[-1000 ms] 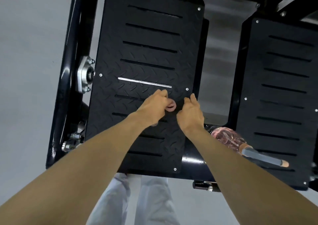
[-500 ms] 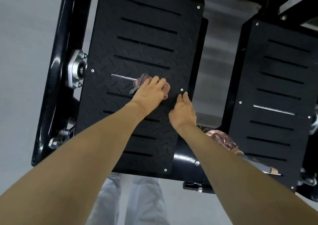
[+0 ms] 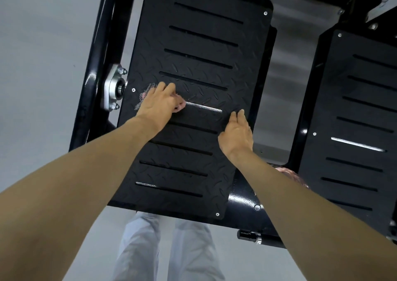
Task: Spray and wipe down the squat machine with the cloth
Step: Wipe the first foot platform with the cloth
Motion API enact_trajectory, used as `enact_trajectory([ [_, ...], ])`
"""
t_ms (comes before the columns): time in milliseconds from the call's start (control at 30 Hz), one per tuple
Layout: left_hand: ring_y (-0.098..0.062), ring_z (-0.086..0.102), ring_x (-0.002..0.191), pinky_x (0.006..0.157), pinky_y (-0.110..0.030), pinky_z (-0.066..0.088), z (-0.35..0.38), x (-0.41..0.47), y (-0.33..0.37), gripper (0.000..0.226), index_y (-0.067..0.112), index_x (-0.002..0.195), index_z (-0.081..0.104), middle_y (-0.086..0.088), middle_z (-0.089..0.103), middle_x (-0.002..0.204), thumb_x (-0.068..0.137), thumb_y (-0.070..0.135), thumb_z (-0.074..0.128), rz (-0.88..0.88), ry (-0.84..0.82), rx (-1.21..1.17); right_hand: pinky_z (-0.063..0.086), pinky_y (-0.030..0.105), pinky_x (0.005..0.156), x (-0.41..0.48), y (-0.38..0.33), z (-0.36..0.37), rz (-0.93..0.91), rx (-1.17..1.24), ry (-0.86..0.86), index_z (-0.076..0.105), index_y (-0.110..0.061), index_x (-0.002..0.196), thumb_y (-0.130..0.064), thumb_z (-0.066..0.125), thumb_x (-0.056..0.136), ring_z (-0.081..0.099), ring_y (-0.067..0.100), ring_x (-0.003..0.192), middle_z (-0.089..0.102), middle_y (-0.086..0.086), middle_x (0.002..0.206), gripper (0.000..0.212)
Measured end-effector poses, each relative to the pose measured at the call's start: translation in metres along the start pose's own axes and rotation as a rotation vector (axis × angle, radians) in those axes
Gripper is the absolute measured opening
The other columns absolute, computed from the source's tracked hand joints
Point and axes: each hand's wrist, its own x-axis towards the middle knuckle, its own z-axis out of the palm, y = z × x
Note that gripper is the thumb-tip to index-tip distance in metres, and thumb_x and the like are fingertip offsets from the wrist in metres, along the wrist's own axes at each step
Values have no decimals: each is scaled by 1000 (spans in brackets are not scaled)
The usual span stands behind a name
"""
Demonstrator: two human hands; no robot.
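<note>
The squat machine's black tubular frame (image 3: 94, 87) fills most of the head view above a grey floor (image 3: 43, 66). It carries two black tread-pattern footplates cut with horizontal slots. The left footplate (image 3: 214, 74) sits in the centre, and the right footplate (image 3: 361, 113) runs off the right edge. At the bottom, the person's legs in pale trousers (image 3: 139, 248) stand below the left plate.

Both bare forearms reach up onto the left footplate. The left hand (image 3: 160, 103) lies near the plate's left edge, fingers curled over the cloth (image 3: 144, 96) and pressing it to the surface. Grey mesh shows past the knuckles and a pink fold shows under the thumb side. The right hand (image 3: 236, 134) is near the plate's right edge, well apart from the left. Its fingers are straight and close together and hold nothing; whether they touch the plate cannot be told.

A silver bolted bearing flange (image 3: 115, 87) sits on the frame just beside the cloth. A pinkish object (image 3: 294, 176) peeks from behind the right forearm, too hidden to name.
</note>
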Motion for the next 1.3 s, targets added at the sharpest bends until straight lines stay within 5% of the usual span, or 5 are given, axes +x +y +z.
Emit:
enact_trajectory([
  [333,-39,40,106,87,-40,41,4,-5,-43,47,14,121,65,-14,47,119,82,-11,59,-300,28,-176,13,39,120,8,-12,1,-8,-7,-20,5,-2,152,-10,49,94,3,27,148,-7,15,159,73],
  [633,-35,40,112,86,-38,40,26,-3,27,38,2,121,55,-17,41,128,84,-8,53,-808,232,-396,15,38,120,11,0,0,-5,37,15,7,-2,152,-9,49,94,6,25,147,-6,12,160,72],
  [1067,-30,36,119,95,-37,38,20,10,137,38,5,134,43,-13,37,132,97,11,43,-94,94,-257,21,35,118,17,17,-6,-34,95,108,17,-2,150,-12,44,99,15,25,146,6,13,160,58],
  [1233,-26,39,113,84,-31,39,9,19,134,36,14,125,58,-9,45,122,91,4,51,38,-35,-368,26,36,116,19,26,-11,-13,97,141,26,-1,147,-8,51,95,21,26,143,13,14,158,58],
  [1300,-25,41,112,80,-29,38,-4,25,123,47,12,122,59,-9,50,118,78,-1,64,59,36,-420,25,36,116,20,26,-14,-28,88,127,23,-1,148,-5,54,91,19,26,144,10,15,159,65],
])
